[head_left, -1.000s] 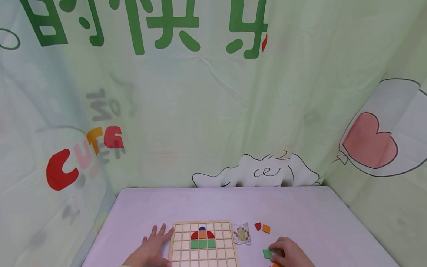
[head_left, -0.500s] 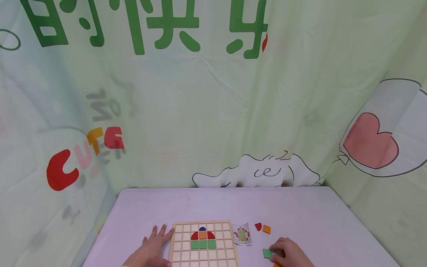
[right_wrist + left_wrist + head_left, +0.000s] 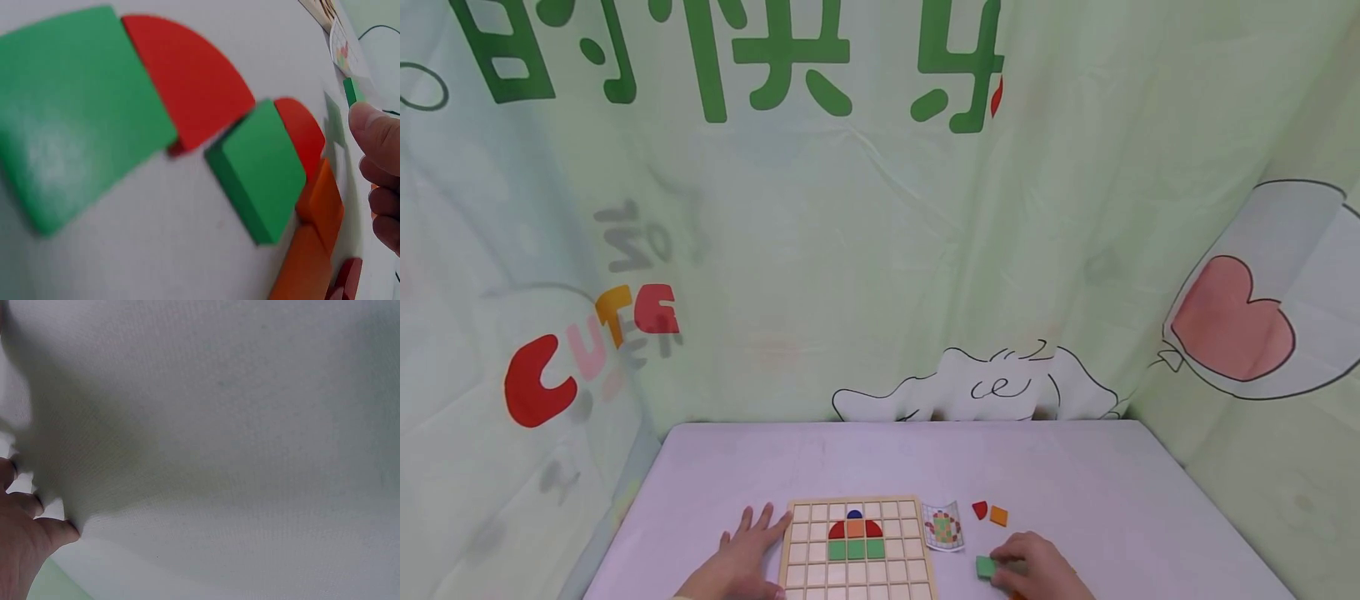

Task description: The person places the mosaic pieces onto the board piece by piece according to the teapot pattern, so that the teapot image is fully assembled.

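My right hand [image 3: 1037, 568] pinches a green square block [image 3: 985, 567] between thumb and fingers, right of the wooden grid board [image 3: 853, 575]. In the right wrist view the block [image 3: 352, 92] sticks out past the thumb, over a shadow on the table. My left hand [image 3: 747, 552] lies with fingers spread along the board's left edge, fingertips right at the frame. On the board are a blue piece [image 3: 854, 514], two red rounded pieces [image 3: 837, 530] flanking an orange square [image 3: 855, 528], and a row of green squares [image 3: 856, 549]. The board's near edge is cut off.
A pattern card [image 3: 943, 527] lies against the board's right side. Beyond the right hand sit a red quarter-round piece [image 3: 980, 509] and an orange square [image 3: 998, 516]. Loose green blocks [image 3: 265, 169], red quarter-rounds [image 3: 194, 81] and orange pieces [image 3: 322, 200] lie near the right wrist.
My right hand has moved slightly left, towards the board, with the green square block in its fingers. The left hand and the pieces on the board stay where they were.
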{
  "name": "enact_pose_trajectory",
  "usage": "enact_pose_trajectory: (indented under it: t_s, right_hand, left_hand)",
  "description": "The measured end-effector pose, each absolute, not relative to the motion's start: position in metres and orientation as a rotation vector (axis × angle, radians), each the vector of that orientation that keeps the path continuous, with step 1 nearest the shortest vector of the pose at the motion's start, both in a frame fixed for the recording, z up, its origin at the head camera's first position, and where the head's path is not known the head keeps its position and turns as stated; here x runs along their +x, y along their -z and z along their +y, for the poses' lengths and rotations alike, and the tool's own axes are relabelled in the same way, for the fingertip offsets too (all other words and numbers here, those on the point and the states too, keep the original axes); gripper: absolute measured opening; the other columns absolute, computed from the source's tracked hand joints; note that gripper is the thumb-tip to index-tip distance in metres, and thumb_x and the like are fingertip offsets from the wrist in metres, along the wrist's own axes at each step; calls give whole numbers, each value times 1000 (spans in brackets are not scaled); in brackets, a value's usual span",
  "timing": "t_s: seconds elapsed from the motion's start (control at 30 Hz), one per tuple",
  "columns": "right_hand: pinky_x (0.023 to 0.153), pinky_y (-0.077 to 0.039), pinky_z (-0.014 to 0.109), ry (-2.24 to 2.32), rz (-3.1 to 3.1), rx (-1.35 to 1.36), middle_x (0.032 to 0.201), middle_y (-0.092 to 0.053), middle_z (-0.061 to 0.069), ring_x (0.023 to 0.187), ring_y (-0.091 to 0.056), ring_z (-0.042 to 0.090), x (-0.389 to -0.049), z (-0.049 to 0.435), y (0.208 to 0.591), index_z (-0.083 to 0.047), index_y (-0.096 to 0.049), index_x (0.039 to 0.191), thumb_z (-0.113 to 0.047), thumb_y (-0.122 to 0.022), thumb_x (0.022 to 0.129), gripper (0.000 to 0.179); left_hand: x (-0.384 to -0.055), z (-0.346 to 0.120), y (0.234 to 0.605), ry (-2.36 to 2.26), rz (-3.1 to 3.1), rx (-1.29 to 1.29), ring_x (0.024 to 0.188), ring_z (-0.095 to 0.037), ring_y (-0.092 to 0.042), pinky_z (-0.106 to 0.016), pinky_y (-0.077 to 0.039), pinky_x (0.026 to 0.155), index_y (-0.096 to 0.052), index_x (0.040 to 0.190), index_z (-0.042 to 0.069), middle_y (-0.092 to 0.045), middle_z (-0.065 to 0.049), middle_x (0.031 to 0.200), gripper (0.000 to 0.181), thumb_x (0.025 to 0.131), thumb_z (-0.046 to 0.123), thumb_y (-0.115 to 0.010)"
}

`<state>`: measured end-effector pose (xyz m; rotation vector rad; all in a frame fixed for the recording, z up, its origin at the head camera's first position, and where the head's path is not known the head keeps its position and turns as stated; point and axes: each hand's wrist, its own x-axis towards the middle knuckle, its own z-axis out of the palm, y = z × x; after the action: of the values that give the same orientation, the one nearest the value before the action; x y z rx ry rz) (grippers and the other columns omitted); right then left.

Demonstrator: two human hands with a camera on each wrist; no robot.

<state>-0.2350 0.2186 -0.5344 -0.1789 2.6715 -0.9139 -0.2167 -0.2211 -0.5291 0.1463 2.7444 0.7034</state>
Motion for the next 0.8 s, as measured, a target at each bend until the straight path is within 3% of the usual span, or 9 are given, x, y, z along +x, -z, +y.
enact_pose_trajectory:
  t_s: [0.13, 0.47, 0.7, 0.8]
  right_hand:
    - [84, -60, 41, 929, 2662, -214, 94, -69, -2, 86, -55, 16, -234, 209, 532, -2, -78, 107, -19, -83, 84, 29]
    - [73, -53, 21, 1007, 2655, -458, 93, -69, -6, 85, -55, 13, -237, 186, 528, -5, -80, 106, -20, -82, 85, 26]
    - [84, -58, 37, 1023, 2633, -570, 101, -71, -2, 94, -59, 18, -240, 165, 527, -7, -80, 105, -20, -81, 86, 23]
    - [86, -57, 36, 1020, 2630, -632, 102, -71, -3, 95, -59, 16, -240, 156, 528, -8, -80, 105, -20, -81, 87, 22]
  left_hand:
    - [-218, -222, 530, -705, 2739, 144, 150, -62, -12, -85, -16, 109, -46, 153, 10, -29, -30, 163, 107, 60, 25, -97]
    - [-219, -223, 532, -677, 2728, 137, 151, -61, -10, -84, -15, 110, -44, 155, 10, -27, -30, 164, 110, 61, 27, -97]
    - [-218, -222, 530, -675, 2741, 143, 151, -61, -12, -84, -16, 110, -45, 154, 11, -29, -30, 164, 108, 61, 27, -97]
    - [-218, -223, 531, -668, 2747, 158, 150, -61, -13, -85, -17, 109, -45, 154, 10, -29, -30, 163, 108, 61, 28, -97]
